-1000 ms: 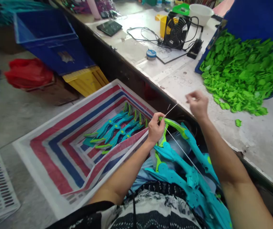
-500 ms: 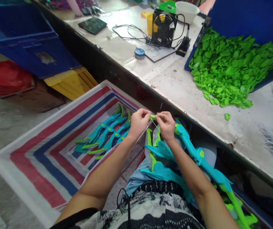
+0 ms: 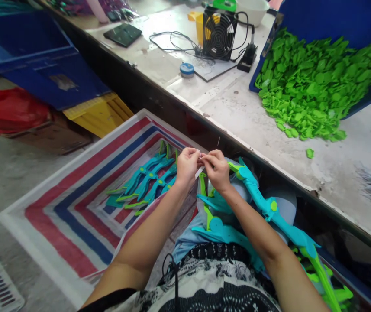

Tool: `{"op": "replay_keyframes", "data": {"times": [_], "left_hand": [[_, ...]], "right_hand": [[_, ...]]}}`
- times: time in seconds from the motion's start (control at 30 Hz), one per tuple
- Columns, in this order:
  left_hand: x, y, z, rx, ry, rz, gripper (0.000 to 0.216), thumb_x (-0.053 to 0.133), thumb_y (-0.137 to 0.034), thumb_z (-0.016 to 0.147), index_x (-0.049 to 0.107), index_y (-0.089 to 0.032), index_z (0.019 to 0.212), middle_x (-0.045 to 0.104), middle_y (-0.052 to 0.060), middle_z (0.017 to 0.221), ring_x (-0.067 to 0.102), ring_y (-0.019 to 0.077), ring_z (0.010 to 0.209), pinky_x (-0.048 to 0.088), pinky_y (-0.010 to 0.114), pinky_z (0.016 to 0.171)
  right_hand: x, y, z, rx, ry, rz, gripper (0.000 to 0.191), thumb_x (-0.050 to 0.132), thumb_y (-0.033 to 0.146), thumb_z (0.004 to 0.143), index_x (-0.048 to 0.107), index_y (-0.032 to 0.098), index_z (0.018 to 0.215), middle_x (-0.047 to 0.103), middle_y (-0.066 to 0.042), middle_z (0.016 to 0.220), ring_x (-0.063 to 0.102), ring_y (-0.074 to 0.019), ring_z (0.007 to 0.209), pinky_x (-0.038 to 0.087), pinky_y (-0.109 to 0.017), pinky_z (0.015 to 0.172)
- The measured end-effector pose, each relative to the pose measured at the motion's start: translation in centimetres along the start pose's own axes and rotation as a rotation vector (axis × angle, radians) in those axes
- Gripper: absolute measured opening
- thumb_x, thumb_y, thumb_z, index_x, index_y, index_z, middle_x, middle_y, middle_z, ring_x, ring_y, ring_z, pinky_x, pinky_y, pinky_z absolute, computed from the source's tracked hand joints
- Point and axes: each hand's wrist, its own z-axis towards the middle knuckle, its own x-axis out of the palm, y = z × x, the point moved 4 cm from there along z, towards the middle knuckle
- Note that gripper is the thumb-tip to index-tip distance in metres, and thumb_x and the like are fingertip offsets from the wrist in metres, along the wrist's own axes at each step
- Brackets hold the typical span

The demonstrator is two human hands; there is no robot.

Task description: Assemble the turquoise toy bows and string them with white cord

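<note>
Left hand: the left hand is over the lap, its thumb and fingertips pressed together in a pinch that meets the other hand.
Right hand: the right hand pinches the same spot with its fingers bunched; the small bit between the two hands is mostly hidden.
Toy bow: the toy bow is in the lap, its green-tipped end up at the fingers and its long teal limb slanting down to the right, below the table edge.
Lap: more teal and green plastic parts lie piled on the patterned cloth under the wrists.
Striped box: a wide, shallow box lined with woven red, white and blue sheet sits on the floor at the left; a small fan of finished bows lies in its far corner.
Blue crate: a smooth blue crate is tipped on its side on the table; a heap of flat bright-green pieces spills from it onto the scuffed white top.
Stray piece: one green piece lies apart, near the heap.
Floor crates: a deep blue crate stands beside a tilted yellow crate.
Fan: a black square fan stands among loose cables.
</note>
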Motion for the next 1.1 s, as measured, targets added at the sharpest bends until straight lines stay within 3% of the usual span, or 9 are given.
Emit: {"op": "replay_keyframes", "data": {"times": [0.1, 0.17, 0.5, 0.77, 1.1], "left_hand": [[0.2, 0.1, -0.4, 0.088, 0.064, 0.007, 0.022, 0.07, -0.028, 0.069, 0.052, -0.018, 0.077, 0.062, -0.004, 0.056, 0.059, 0.0106, 0.045, 0.049, 0.021, 0.046], [0.1, 0.0, -0.5, 0.093, 0.114, 0.005, 0.025, 0.073, -0.03, 0.068, 0.055, -0.017, 0.077, 0.064, -0.003, 0.058, 0.061, 0.0117, 0.047, 0.051, 0.022, 0.049], [-1.5, -0.4, 0.1, -0.172, 0.331, -0.019, 0.025, 0.085, -0.025, 0.059, 0.067, -0.011, 0.07, 0.067, 0.003, 0.06, 0.064, 0.0122, 0.054, 0.056, 0.024, 0.056], [-1.3, -0.7, 0.3, -0.254, 0.378, 0.063, 0.022, 0.084, -0.022, 0.061, 0.068, -0.01, 0.071, 0.07, 0.006, 0.063, 0.064, 0.0128, 0.05, 0.056, 0.024, 0.052], [-0.5, -1.2, -0.5, -0.22, 0.292, 0.168, 0.016, 0.076, -0.019, 0.063, 0.066, -0.009, 0.071, 0.067, 0.004, 0.058, 0.062, 0.0121, 0.049, 0.054, 0.023, 0.051]], "right_hand": [[-0.3, -0.6, 0.8, 0.076, -0.12, 0.031, 0.017, 0.056, 0.025, 0.089, 0.071, 0.021, 0.081, 0.058, -0.004, 0.089, 0.058, -0.0143, 0.08, 0.051, -0.026, 0.073], [-0.3, -0.7, 1.2, 0.077, -0.129, 0.044, 0.017, 0.057, 0.025, 0.088, 0.072, 0.022, 0.081, 0.057, -0.004, 0.088, 0.058, -0.0137, 0.079, 0.051, -0.025, 0.072], [-0.6, -0.4, 1.7, 0.082, 0.057, 0.222, 0.016, 0.061, 0.024, 0.087, 0.077, 0.024, 0.09, 0.059, -0.002, 0.087, 0.058, -0.0123, 0.08, 0.05, -0.024, 0.072], [-1.2, -0.8, 1.3, 0.023, 0.031, 0.163, 0.017, 0.06, 0.021, 0.088, 0.077, 0.024, 0.09, 0.058, -0.002, 0.086, 0.057, -0.0119, 0.081, 0.048, -0.024, 0.073], [-0.4, -1.6, 0.9, 0.022, 0.052, 0.183, 0.023, 0.056, 0.019, 0.089, 0.075, 0.024, 0.102, 0.06, -0.002, 0.088, 0.059, -0.0107, 0.082, 0.05, -0.023, 0.075]]}}
